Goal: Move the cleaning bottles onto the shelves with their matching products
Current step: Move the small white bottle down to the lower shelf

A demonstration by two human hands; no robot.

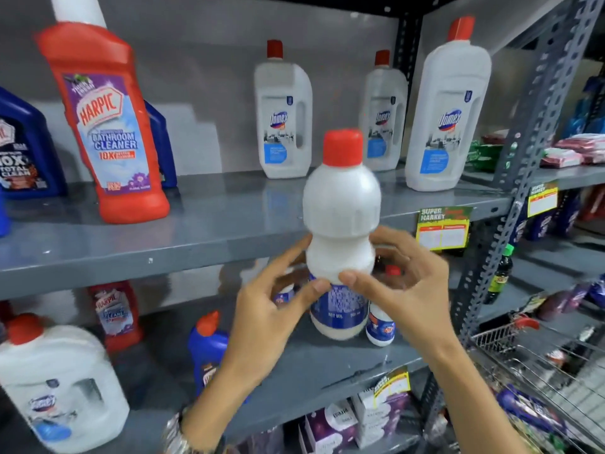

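I hold a white bottle [340,231] with a red cap and a blue label upright in front of the shelves. My left hand [271,312] and my right hand [409,290] both grip its narrow waist, thumbs meeting at the front. It hangs before the edge of the upper shelf [203,231]. Behind it on the lower shelf [327,365] stand small matching white bottles with red caps [381,322]. Three white Domex bottles [283,116] stand on the upper shelf. A red Harpic bottle [104,126] stands at upper left.
Dark blue Harpic bottles [23,149] stand at far left. A large white jug [62,381], a blue angled-neck bottle [208,348] and a red Harpic bottle [116,316] are on the lower shelf. A wire shopping basket [540,365] sits at lower right beside the metal upright [520,158].
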